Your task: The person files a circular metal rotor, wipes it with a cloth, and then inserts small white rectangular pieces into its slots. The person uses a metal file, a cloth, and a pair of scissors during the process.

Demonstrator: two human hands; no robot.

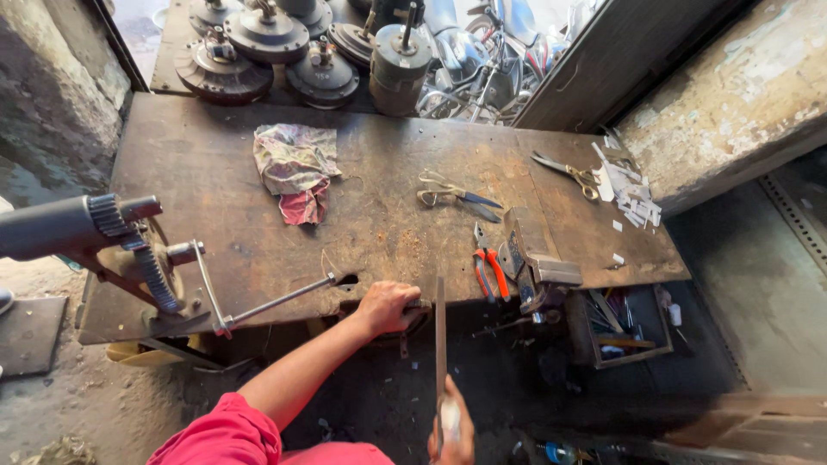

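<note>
1. While a geared metal hand-crank winder (142, 258) is sitting at the scarred wooden bench's (215, 181) left edge, a crumpled patterned rag (295, 168) is lying beyond it
2. Left hand (385, 307) is curling closed over the bench's front edge
3. Right hand (451, 429) is gripping a long flat file (440, 331), standing upright just beside the left hand
4. Red-handled pliers (489, 269) and steel scissors (457, 196) are resting further right
</note>
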